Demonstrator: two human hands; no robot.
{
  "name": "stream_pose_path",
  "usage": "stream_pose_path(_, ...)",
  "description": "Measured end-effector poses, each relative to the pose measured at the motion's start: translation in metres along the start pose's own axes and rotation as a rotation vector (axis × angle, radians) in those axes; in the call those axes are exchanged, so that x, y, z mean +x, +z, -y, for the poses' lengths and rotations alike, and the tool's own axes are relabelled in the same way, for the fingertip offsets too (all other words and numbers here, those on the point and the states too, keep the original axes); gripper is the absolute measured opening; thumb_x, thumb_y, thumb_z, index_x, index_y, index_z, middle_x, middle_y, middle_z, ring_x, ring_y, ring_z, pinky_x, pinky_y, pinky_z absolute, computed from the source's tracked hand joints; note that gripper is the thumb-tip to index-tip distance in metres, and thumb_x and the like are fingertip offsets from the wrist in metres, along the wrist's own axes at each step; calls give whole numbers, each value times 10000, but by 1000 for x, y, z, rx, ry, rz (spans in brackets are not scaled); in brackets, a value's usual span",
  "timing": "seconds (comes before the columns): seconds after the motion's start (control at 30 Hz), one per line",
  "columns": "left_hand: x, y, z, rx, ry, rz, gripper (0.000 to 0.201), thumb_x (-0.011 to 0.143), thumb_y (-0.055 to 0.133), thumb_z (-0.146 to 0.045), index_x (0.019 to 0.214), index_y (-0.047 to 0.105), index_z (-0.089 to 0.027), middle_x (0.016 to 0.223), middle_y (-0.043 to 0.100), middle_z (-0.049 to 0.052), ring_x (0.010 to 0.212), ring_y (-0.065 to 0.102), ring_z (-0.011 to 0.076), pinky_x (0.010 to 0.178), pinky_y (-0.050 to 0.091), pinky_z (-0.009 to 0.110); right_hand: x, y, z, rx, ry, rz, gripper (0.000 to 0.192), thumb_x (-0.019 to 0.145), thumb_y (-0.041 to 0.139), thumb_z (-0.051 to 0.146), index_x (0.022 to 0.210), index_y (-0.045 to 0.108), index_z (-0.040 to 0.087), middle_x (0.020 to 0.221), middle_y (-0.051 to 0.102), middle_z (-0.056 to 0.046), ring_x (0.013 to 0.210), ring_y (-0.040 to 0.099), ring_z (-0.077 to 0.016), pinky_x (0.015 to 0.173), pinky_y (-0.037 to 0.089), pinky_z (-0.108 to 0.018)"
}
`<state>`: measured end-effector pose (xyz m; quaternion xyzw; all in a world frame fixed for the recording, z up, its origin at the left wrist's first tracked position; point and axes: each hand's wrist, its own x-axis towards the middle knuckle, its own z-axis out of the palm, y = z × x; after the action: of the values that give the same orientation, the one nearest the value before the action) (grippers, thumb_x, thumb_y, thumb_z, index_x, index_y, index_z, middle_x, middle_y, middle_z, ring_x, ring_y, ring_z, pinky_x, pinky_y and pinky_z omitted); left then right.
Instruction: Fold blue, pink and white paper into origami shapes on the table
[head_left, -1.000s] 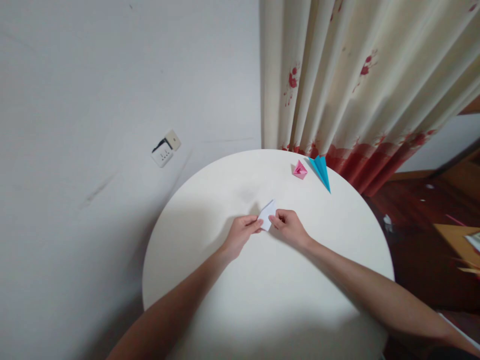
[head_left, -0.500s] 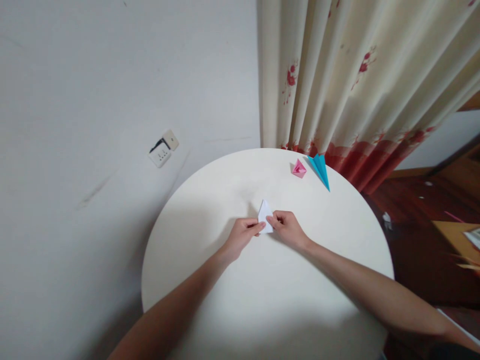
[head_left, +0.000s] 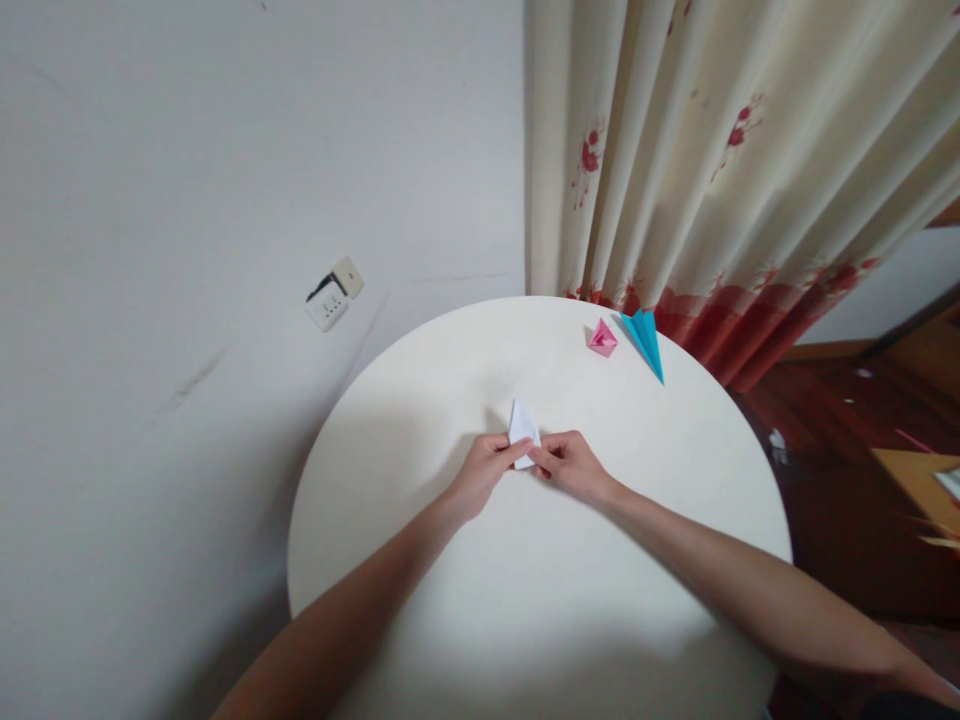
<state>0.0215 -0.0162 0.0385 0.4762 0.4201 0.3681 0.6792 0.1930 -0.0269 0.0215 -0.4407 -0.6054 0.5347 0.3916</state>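
Observation:
A small piece of folded white paper [head_left: 523, 423] is held between both hands over the middle of the round white table [head_left: 420, 400]. My left hand [head_left: 484, 470] pinches its left side, the thumb lying across the lower part. On the other side, my right hand [head_left: 570, 464] grips the lower right edge between thumb and fingers. The paper's narrower end points away from me, and its lower part is partly covered by the thumbs.
Near the table's far right edge lie a pink folded paper piece [head_left: 603, 339] and a blue paper plane [head_left: 646, 343]. A white wall with a socket [head_left: 327, 306] stands at the left. Behind the table hangs a floral curtain [head_left: 637, 200]. A wooden surface [head_left: 911, 485] is at the right.
The white paper has tilted, its tip now leaning left. My right thumb has slid down from the paper's face to its lower right edge. The view has shifted slightly.

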Motion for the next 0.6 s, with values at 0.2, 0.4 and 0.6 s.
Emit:
stream_pose_path(0.2, 3, -7, -7, -2, 83, -63, 348, 772, 773, -449, 796, 770, -102, 763, 715, 74, 704, 615, 171, 701, 467, 287, -5, -2, 7, 24, 32, 118, 520, 832, 638, 589, 527, 569, 175, 449, 428, 43, 434, 294, -78, 445, 187, -252)
stream_pose_path(0.4, 10, -13, -8, 15, 192, -205, 306, 771, 771, -438, 751, 772, -132, 743, 656, 36, 723, 576, 147, 690, 437, 255, -5, -5, 8, 0, 57, 192, 463, 843, 637, 506, 532, 586, 166, 444, 463, 33, 425, 347, -81, 448, 233, -248)
stream_pose_path(0.6, 16, -21, -7, -74, 234, -410, 338, 775, 761, -480, 868, 772, -155, 739, 593, 7, 717, 532, 119, 664, 421, 231, -2, -8, 5, 15, 79, 140, 435, 831, 630, 482, 534, 597, 166, 455, 481, 25, 432, 349, -84, 456, 231, -256)
